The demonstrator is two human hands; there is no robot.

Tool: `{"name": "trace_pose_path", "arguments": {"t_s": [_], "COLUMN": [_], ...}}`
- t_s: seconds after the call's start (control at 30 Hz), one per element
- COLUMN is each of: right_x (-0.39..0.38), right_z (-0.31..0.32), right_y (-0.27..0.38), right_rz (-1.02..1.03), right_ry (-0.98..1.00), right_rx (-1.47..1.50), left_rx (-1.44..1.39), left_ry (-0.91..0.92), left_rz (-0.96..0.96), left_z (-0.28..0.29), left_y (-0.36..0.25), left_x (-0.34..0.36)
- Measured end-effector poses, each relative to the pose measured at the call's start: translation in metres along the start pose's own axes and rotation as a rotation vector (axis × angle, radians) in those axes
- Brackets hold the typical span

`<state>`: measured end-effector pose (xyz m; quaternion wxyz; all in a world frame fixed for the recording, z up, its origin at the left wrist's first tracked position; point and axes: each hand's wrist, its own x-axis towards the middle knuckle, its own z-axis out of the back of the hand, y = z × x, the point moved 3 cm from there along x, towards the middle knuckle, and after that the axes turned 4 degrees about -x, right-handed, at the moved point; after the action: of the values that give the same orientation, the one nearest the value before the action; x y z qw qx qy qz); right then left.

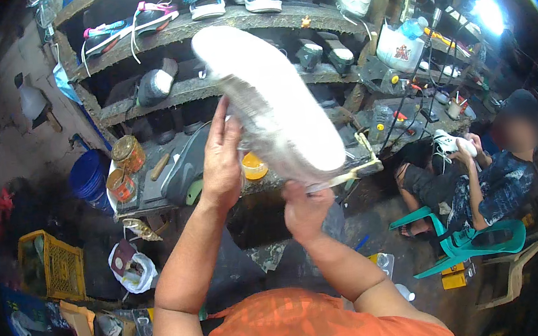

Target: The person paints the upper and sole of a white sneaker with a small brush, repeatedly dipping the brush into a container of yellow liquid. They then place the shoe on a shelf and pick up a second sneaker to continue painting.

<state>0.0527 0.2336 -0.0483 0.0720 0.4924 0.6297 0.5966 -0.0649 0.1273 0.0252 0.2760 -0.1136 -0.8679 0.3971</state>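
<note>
A white-soled shoe (278, 95) is held up in front of me, tilted, its pale sole facing my view. Its greyish side (246, 108) is blurred, so the upper's details cannot be made out. My left hand (222, 160) grips it along the left side, fingers stretched up against the upper. At the lower end, my right hand (307, 206) is closed around the shoe's edge, its fingers partly smeared by motion. Below the shoe, a dark grey shoe (190, 166) lies on the workbench (147, 197), beside a small tub of amber-coloured stuff (254, 167).
Wooden shelves (305, 14) with several shoes rise behind the bench. Two rusty cans (127, 154) and a blue bucket (88, 177) are at the left, above a yellow crate (51, 264). At right, a co-worker holding a white shoe (453, 143) sits on a green chair (512, 237).
</note>
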Motion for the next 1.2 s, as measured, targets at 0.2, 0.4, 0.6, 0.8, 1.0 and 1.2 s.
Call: {"name": "trace_pose_path", "arguments": {"t_s": [0.2,0.4,0.6,0.8,1.0,1.2], "right_x": [0.121,0.307,0.400,0.432,0.438,0.440], "right_z": [0.040,0.008,-0.034,-0.051,-0.044,-0.038], "right_y": [0.000,-0.009,-0.023,-0.035,-0.036,-0.037], "right_rz": [0.205,0.417,0.417,0.357,0.434,0.370], "right_ry": [-0.230,-0.318,-0.344,-0.279,-0.294,-0.318], "right_rx": [0.077,-0.298,-0.681,-0.738,-0.769,-0.763], "left_rx": [0.202,0.255,0.314,0.323,0.265,0.257], "left_ry": [-0.056,-0.210,-0.355,-0.450,-0.472,-0.457], "left_rz": [0.081,0.153,0.213,0.247,0.252,0.278], "left_z": [0.026,0.096,0.143,0.169,0.173,0.169], "left_y": [0.013,0.010,-0.002,0.001,0.007,0.010], "left_x": [-0.008,-0.055,-0.088,-0.108,-0.116,-0.115]}}
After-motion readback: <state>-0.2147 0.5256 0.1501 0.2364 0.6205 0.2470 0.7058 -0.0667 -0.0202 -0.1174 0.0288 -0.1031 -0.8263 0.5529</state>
